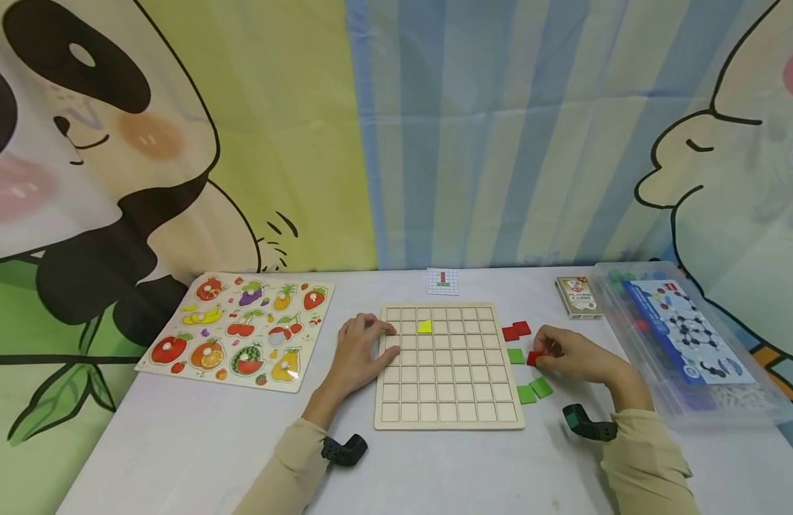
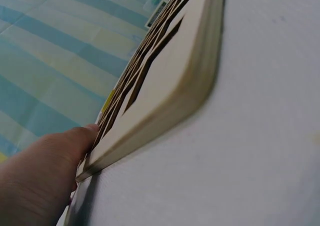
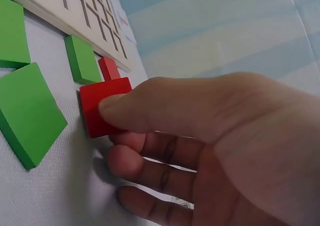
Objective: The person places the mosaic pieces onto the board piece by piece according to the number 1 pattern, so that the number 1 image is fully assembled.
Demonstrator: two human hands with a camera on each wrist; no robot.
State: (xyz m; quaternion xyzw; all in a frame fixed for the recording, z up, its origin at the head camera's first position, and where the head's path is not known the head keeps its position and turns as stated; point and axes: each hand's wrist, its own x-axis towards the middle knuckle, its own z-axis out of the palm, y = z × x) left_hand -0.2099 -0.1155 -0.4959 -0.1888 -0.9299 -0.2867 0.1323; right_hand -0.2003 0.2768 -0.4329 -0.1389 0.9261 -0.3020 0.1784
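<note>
A wooden grid board lies flat in the middle of the table, with one yellow tile in an upper cell. My left hand rests at the board's left edge, its thumb and fingertips on the rim. Beyond the right edge, my right hand pinches a red square tile between thumb and fingers. Close by lie two more red tiles and several green tiles, one of the green ones right beside the board.
A small pattern card lies behind the board. To the left is a fruit picture board. On the right stand a playing-card box and a clear plastic case with a blue and white sheet on top. A printed curtain hangs behind.
</note>
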